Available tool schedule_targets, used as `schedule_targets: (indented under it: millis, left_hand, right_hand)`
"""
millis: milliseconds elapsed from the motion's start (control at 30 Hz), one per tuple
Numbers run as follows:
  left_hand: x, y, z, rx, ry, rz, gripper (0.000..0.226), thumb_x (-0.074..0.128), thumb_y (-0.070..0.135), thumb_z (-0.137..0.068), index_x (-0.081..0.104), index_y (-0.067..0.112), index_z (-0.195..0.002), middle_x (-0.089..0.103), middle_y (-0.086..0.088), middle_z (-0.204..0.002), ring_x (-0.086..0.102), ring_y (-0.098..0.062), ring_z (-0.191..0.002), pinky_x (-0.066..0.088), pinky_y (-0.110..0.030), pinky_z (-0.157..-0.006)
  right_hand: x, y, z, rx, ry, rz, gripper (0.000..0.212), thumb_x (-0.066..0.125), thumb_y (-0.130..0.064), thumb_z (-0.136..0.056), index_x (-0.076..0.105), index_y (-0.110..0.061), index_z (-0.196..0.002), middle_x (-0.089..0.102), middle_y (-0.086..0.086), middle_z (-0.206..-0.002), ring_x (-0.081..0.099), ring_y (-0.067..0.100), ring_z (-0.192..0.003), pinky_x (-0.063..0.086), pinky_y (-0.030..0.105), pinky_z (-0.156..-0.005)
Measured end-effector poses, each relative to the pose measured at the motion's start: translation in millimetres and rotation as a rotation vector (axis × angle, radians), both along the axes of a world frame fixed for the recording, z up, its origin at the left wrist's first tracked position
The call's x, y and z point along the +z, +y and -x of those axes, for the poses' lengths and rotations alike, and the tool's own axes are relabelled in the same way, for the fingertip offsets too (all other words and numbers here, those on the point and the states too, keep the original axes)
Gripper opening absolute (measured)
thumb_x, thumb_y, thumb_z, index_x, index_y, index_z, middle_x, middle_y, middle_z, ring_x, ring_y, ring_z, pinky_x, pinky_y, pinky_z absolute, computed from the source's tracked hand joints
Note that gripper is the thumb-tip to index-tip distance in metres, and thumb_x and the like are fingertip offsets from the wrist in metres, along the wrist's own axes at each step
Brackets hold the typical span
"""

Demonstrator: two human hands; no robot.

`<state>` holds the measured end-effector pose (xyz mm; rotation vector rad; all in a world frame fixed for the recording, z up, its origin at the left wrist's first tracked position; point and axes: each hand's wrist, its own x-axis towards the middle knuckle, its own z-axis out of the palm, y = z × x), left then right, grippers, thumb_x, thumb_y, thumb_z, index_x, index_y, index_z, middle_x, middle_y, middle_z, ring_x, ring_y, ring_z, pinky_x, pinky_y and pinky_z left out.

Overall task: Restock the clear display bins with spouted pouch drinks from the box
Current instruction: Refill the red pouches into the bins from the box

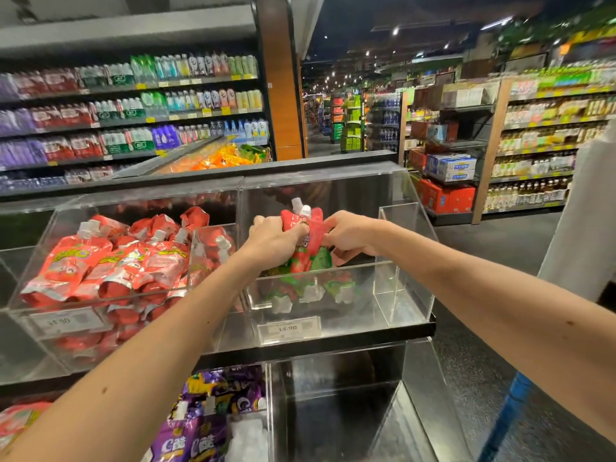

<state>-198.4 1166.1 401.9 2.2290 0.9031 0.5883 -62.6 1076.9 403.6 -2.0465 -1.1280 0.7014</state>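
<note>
Both my hands reach into the right clear display bin point(403, 295) on the upper shelf. My left hand point(276, 240) and my right hand point(350, 236) together grip a bunch of red spouted pouches point(305, 225) with white caps, held upright above the bin floor. The pouches' green and red lower ends hang between my hands, mirrored in the acrylic front. The left clear bin point(36, 288) holds several red spouted pouches point(110, 261) lying in a heap. The box is not in view.
Below, a lower bin holds purple pouches point(206, 421); the bin to its right point(333, 405) shows dark reflections. Price tags point(288, 328) sit on the bin fronts. Drink shelves point(133, 111) stand behind, an aisle with stacked cartons point(446, 195) to the right, and a person in white point(580, 221) at the right edge.
</note>
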Motion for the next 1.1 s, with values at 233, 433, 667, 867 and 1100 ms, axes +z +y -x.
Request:
schedule_targets:
  millis: [233, 433, 667, 867, 1100]
  left_hand:
    - [-3.4, 2.0, 0.1, -0.036, 0.088, -0.188, 0.025, 0.067, 0.04, -0.092, 0.061, 0.017, -0.089, 0.066, -0.005, -0.089, 0.063, -0.025, -0.086, 0.05, -0.041, -0.081]
    - [-16.3, 6.0, -3.3, -0.023, 0.042, -0.242, 0.026, 0.066, 0.045, -0.092, 0.059, 0.02, -0.097, 0.064, -0.001, -0.091, 0.061, -0.023, -0.087, 0.048, -0.038, -0.077]
    - [-21.6, 9.5, -1.2, -0.042, -0.072, -0.252, 0.025, 0.065, 0.046, -0.093, 0.058, 0.022, -0.092, 0.061, 0.005, -0.083, 0.06, -0.019, -0.081, 0.042, -0.033, -0.071]
    - [-22.4, 9.3, -1.4, -0.044, -0.077, -0.259, 0.025, 0.065, 0.048, -0.092, 0.057, 0.024, -0.09, 0.061, 0.003, -0.084, 0.06, -0.022, -0.083, 0.044, -0.035, -0.072]
    - [-22.3, 8.2, -0.7, -0.06, -0.069, -0.253, 0.027, 0.066, 0.049, -0.091, 0.055, 0.024, -0.089, 0.058, 0.006, -0.08, 0.059, -0.02, -0.081, 0.043, -0.034, -0.071]
  right_hand:
    - [0.4, 5.6, -8.7, -0.17, -0.508, 0.265, 0.042, 0.056, -0.006, -0.095, 0.039, 0.002, -0.133, 0.054, 0.023, -0.128, 0.064, 0.037, -0.107, 0.056, 0.035, -0.067]
    - [1.5, 16.0, -6.2, -0.059, -0.747, 0.509, 0.04, 0.05, -0.017, -0.103, 0.049, -0.005, -0.141, 0.056, 0.012, -0.135, 0.057, 0.032, -0.122, 0.048, 0.031, -0.084]
    - [-0.5, 23.8, -7.2, 0.057, -0.773, 0.838, 0.042, 0.039, -0.016, -0.107, 0.042, 0.0, -0.145, 0.048, 0.014, -0.147, 0.048, 0.03, -0.133, 0.042, 0.03, -0.097]
    - [-4.6, 33.9, -16.3, 0.107, -0.741, 0.914, 0.033, 0.062, -0.015, -0.094, 0.06, -0.009, -0.127, 0.059, 0.01, -0.112, 0.061, 0.026, -0.092, 0.051, 0.032, -0.081]
    - [-11.8, 31.1, -10.5, 0.263, -0.97, 0.915, 0.049, 0.072, -0.043, -0.088, 0.062, -0.018, -0.129, 0.059, -0.001, -0.109, 0.055, 0.022, -0.085, 0.042, 0.026, -0.072]
